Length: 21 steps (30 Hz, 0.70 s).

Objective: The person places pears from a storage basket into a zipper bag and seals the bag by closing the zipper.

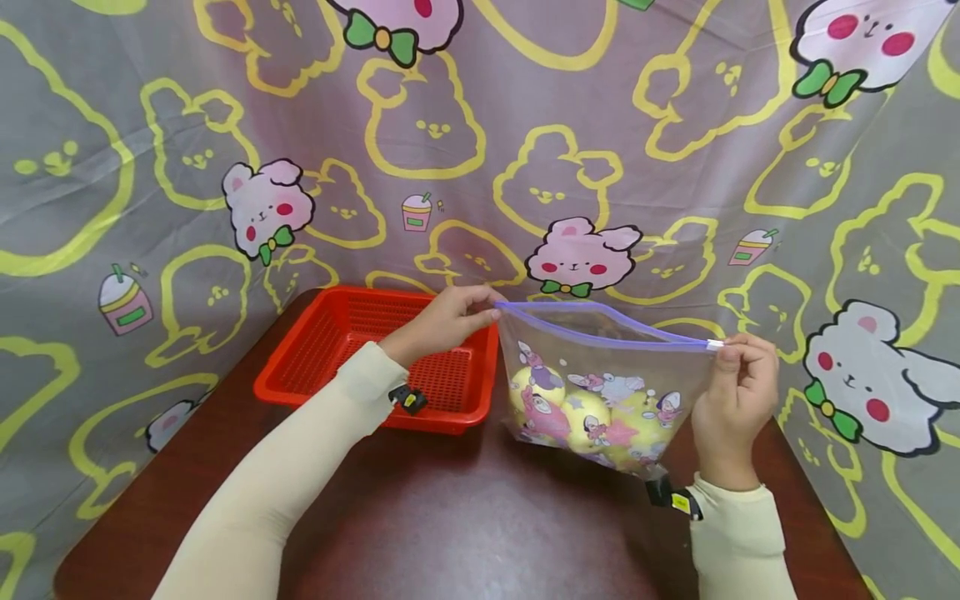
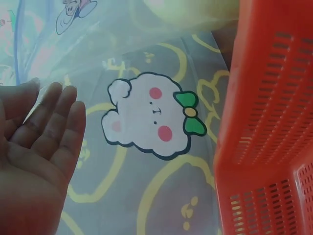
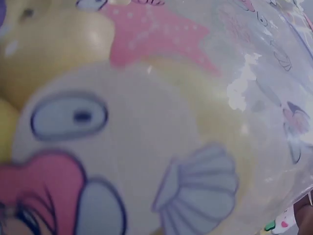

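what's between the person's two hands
In the head view, the printed zip bag with yellow balls inside stretches between the left hand and the right hand, its mouth open.

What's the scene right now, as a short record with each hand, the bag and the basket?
Left hand: pinches the left end of the bag's rim
Right hand: pinches the rim's other end, at the white slider
Zip bag: clear, printed, mouth open
Bag contents: yellow round items
Bag base: cannot tell whether it touches the table
Red basket: on the table, left of the bag
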Each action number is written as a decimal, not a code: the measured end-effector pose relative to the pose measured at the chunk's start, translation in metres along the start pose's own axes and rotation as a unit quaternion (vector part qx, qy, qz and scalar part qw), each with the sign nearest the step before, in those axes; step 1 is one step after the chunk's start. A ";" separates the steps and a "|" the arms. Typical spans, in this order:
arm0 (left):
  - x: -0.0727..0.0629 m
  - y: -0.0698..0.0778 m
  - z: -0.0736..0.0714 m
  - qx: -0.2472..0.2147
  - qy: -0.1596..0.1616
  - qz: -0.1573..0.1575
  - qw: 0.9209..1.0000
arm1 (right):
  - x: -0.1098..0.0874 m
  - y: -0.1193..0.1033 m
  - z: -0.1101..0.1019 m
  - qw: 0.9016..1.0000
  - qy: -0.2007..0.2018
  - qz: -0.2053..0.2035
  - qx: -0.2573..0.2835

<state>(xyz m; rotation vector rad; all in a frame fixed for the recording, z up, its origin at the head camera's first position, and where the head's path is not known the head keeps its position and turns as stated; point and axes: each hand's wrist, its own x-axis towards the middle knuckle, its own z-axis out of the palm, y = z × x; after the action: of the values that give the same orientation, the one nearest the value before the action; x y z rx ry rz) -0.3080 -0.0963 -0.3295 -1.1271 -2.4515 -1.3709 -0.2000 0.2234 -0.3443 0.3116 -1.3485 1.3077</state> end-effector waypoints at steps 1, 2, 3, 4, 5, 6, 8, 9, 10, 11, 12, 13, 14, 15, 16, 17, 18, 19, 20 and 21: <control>-0.001 0.001 0.001 -0.004 0.001 0.005 1.000 | 0.000 0.003 -0.002 1.000 0.003 0.010 0.009; -0.002 0.003 0.002 -0.009 0.001 0.009 1.000 | 0.001 0.007 -0.003 1.000 0.007 0.022 0.020; -0.003 0.004 0.002 -0.017 0.001 0.013 1.000 | 0.002 0.012 -0.006 0.999 0.010 0.033 0.031; -0.004 0.005 0.003 -0.024 0.001 0.015 1.000 | 0.002 0.017 -0.008 0.998 0.012 0.046 0.047; -0.006 0.006 0.005 -0.031 0.001 0.016 0.999 | 0.002 0.023 -0.011 0.996 0.015 0.059 0.061; -0.007 0.007 0.006 -0.041 0.000 0.018 0.999 | 0.002 0.028 -0.014 0.994 0.018 0.072 0.077; -0.009 0.008 0.010 -0.065 -0.002 0.018 0.998 | 0.003 0.039 -0.018 0.989 0.026 0.095 0.114; -0.010 0.009 0.012 -0.083 -0.005 0.018 0.996 | 0.003 0.043 -0.019 0.985 0.029 0.105 0.132; -0.011 0.009 0.014 -0.104 -0.008 0.018 0.994 | 0.003 0.046 -0.019 0.981 0.031 0.115 0.151; -0.012 0.009 0.016 -0.119 -0.008 0.019 0.993 | 0.004 0.048 -0.020 0.978 0.033 0.123 0.165; -0.012 0.009 0.019 -0.143 -0.009 0.018 0.990 | 0.004 0.050 -0.019 0.973 0.035 0.131 0.185; -0.012 0.008 0.022 -0.159 -0.009 0.020 0.987 | 0.004 0.052 -0.018 0.968 0.035 0.140 0.204; -0.012 0.008 0.025 -0.182 -0.012 0.020 0.983 | 0.005 0.054 -0.018 0.963 0.036 0.149 0.222; -0.011 0.007 0.027 -0.196 -0.014 0.021 0.980 | 0.005 0.056 -0.017 0.959 0.036 0.156 0.234; -0.011 0.007 0.030 -0.207 -0.014 0.021 0.978 | 0.006 0.058 -0.016 0.954 0.037 0.164 0.247; -0.010 0.006 0.033 -0.218 -0.018 0.020 0.976 | 0.006 0.060 -0.016 0.951 0.038 0.170 0.257; -0.010 0.005 0.036 -0.234 -0.020 0.019 0.972 | 0.006 0.062 -0.016 0.948 0.037 0.175 0.262; -0.010 0.005 0.038 -0.244 -0.019 0.018 0.969 | 0.006 0.065 -0.016 0.948 0.033 0.179 0.262; -0.009 0.004 0.040 -0.258 -0.019 0.013 0.966 | 0.007 0.068 -0.015 0.948 0.030 0.182 0.261; -0.009 0.003 0.042 -0.267 -0.017 0.009 0.964 | 0.007 0.071 -0.015 0.944 0.026 0.187 0.269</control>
<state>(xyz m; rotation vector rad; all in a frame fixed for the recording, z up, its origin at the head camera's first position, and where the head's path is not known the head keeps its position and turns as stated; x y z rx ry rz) -0.2899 -0.0674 -0.3561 -1.2634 -2.1356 -2.0968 -0.2507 0.2631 -0.3780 0.3981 -1.0119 1.9925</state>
